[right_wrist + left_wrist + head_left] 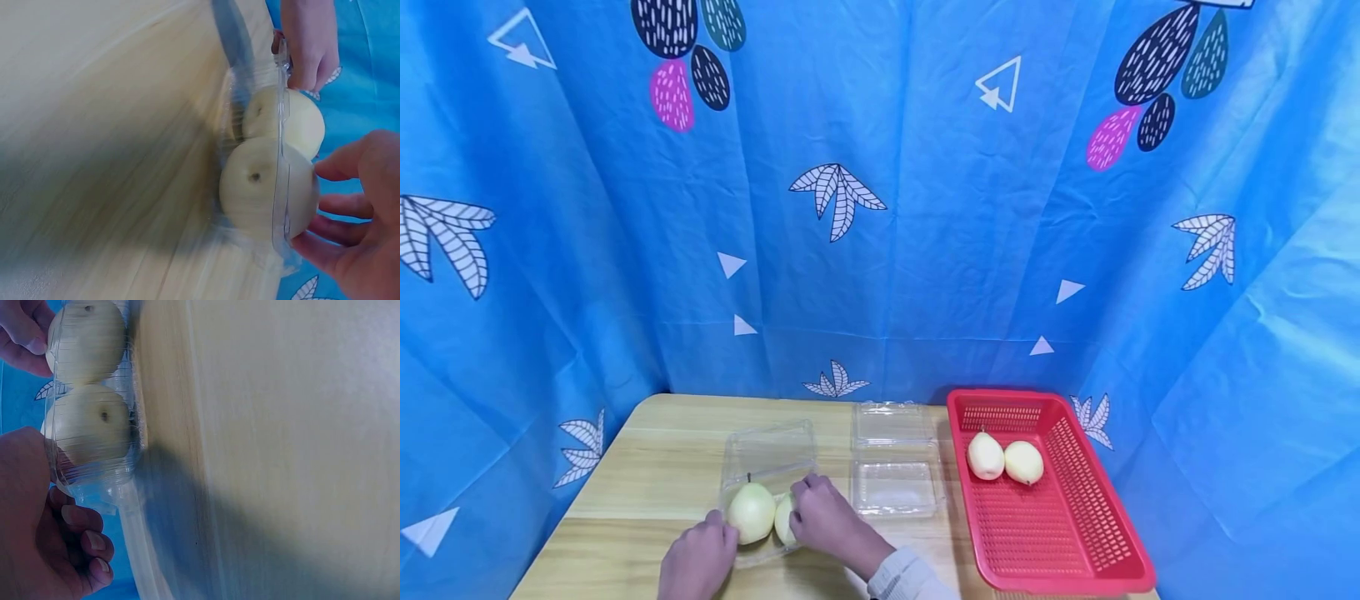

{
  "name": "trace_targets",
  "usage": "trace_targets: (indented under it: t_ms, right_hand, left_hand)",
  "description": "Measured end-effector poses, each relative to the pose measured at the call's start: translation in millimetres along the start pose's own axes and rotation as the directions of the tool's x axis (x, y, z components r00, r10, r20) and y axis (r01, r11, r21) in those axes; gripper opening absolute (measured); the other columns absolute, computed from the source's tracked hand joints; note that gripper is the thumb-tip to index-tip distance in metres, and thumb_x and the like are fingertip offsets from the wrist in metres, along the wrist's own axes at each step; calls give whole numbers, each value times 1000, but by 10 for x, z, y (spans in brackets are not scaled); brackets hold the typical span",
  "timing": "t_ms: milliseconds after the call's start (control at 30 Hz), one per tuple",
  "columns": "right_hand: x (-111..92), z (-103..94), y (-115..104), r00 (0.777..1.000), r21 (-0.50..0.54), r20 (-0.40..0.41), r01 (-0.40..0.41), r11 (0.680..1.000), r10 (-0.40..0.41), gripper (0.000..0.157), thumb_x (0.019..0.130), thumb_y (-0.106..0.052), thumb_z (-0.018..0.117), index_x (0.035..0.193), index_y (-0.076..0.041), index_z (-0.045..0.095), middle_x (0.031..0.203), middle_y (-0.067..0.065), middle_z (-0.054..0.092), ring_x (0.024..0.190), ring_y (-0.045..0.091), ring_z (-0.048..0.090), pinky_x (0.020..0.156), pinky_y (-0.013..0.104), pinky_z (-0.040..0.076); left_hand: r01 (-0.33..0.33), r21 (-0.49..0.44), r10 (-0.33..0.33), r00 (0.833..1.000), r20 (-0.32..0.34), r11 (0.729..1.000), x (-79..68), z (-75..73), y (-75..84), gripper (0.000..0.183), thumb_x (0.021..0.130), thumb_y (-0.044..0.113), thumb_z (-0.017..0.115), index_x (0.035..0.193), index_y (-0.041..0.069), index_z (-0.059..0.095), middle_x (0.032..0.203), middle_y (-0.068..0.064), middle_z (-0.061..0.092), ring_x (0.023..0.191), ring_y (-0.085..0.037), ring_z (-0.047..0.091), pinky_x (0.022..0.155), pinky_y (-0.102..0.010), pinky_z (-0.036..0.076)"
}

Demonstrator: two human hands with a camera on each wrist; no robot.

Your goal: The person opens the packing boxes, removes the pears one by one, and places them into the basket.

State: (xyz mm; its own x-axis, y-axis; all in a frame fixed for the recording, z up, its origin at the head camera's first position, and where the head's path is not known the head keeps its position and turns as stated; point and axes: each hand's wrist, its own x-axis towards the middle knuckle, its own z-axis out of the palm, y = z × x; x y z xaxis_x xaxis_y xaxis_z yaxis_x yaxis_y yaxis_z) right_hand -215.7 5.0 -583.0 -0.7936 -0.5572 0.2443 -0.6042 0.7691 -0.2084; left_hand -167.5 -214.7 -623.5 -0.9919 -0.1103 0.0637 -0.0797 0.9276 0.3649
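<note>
- Right pear (785,523): sitting in the near tray of the clear container (767,447), lying just left of the right hand and touching its fingers.
- Right hand (831,515): curving thumb and fingers round that pear's right side; the nearer hand.
- Left pear (752,513): sitting beside the right pear, its stem pointing up; both forming a row along the tray's long axis, left to right.
- Left hand (700,557): pinching the tray's left end, beside the left pear.
- Edges: tray rim running round the pears; lid leaning open on the far side.
- Room: second container (895,487) standing near on the right, red basket (1026,554) beyond it; tabletop (617,500) extending more widely leftward.
</note>
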Motion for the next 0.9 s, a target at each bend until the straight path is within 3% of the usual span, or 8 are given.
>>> trace_targets:
  t_ms: [267, 500, 733, 900]
  right_hand:
    - [-3, -86, -115, 972, 70, 193, -149, 986, 133, 66, 73, -17, 84, 135, -7, 63, 136, 11, 64, 121, 24, 63, 96, 26, 59]
    - [30, -99, -138, 966, 28, 223, -142, 989, 133, 67, 74, -18, 87, 136, -8, 62, 137, 10, 64, 124, 24, 62, 101, 28, 57]
    - [118, -63, -135, 957, -40, 257, -130, 991, 136, 65, 73, -22, 89, 131, -9, 64, 128, 7, 67, 114, 20, 65, 96, 26, 59]
    - [179, -78, -148, 944, -54, 293, -140, 989, 150, 73, 71, -30, 93, 134, -9, 63, 126, 6, 69, 112, 18, 66, 96, 25, 58]
  left_hand:
    - [28, -34, -27, 999, 30, 999, 1, 14, -13, 26, 100, 21, 47, 79, 6, 52, 60, -3, 45, 55, -21, 45, 48, -35, 35]
    - [21, -37, -20, 1000, 23, 999, 6, 12, -17, 25, 99, 21, 47, 80, 5, 53, 61, -3, 45, 56, -21, 45, 49, -35, 35]
    - [11, -36, -9, 999, 34, 999, -6, 4, -5, 26, 100, 20, 46, 80, 5, 53, 60, -1, 43, 54, -19, 42, 48, -32, 32]
    - [1, -24, 0, 1000, 19, 1000, -12, 0, 1, 26, 99, 20, 47, 80, 4, 53, 59, -1, 42, 53, -19, 42, 48, -31, 32]
